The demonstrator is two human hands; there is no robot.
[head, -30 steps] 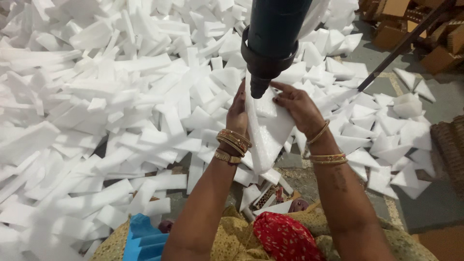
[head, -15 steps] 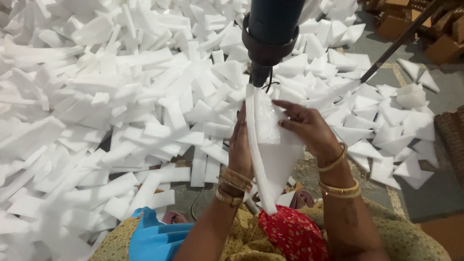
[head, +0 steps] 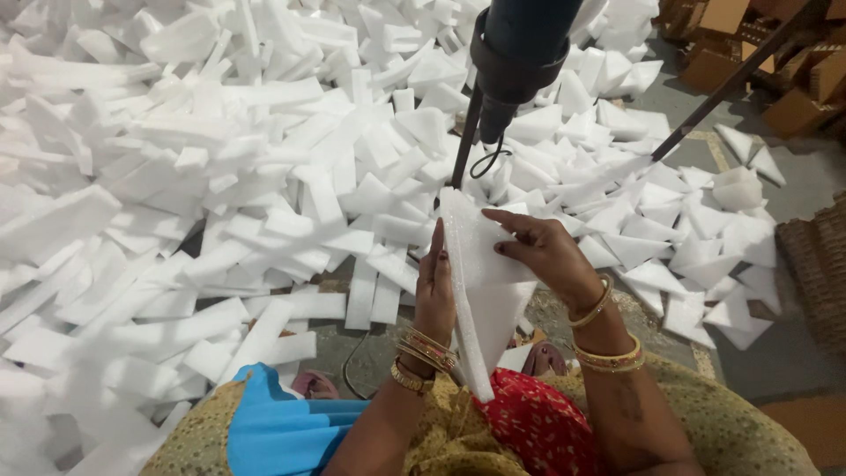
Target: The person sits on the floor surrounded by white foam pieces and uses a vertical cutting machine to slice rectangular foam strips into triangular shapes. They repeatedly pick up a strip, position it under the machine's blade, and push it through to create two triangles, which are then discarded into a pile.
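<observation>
Fingers [head: 438, 256] of the left hand [head: 434, 295] are lying straight and pressed together, flat against the left face of a white triangular foam piece [head: 485, 282], which is standing on edge just in front of the person, near the middle of the scene. Far to the left, a deep pile of white foam strips [head: 176, 203] is covering the floor [head: 793, 361] and reaching toward a blue cloth [head: 282, 427] lying near the bottom edge. Gold bangles [head: 423, 353] are circling the left wrist. Above the foam piece, a dark cylindrical tool [head: 520, 53] is hanging down, with a thin rod [head: 464, 141] running from it to the piece's upper tip. To the right of the piece, the right hand [head: 546, 256] is pressing against its right face, fingers slightly spread and curled over the surface, so both hands are sandwiching it. Red patterned fabric [head: 538, 423] is showing beneath the foam's lower point. Farther right, scattered foam triangles [head: 670, 238] are lying on the grey floor, and brown cardboard boxes [head: 758, 53] are sitting in the far right corner.
</observation>
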